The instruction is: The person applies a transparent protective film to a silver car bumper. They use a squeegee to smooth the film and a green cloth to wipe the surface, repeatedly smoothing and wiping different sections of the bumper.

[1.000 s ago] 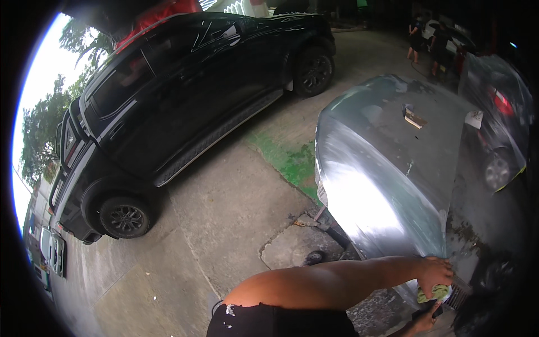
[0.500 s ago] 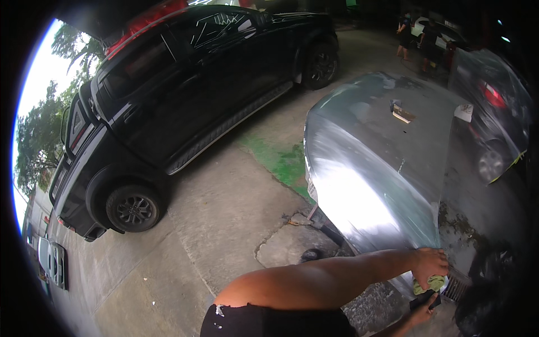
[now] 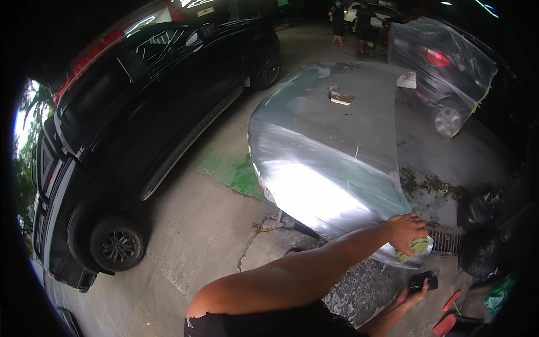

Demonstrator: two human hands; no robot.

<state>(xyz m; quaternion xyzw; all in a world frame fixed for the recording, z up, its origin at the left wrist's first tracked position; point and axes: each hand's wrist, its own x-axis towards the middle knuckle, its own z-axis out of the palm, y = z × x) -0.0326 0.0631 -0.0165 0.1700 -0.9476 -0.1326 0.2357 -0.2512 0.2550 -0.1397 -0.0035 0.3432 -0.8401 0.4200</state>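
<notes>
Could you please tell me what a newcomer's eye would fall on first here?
Probably the large grey-green panel right of centre, with its bright white glare. The left hand holds a green cloth at the panel's lower right end, and a black pickup truck fills the picture's left.

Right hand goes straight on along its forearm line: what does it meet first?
Likely the glossy black plastic bag, across the grey concrete floor. The right hand, holding a flat black object, points that way; depth is unclear from one view, so it could pass above.
</notes>
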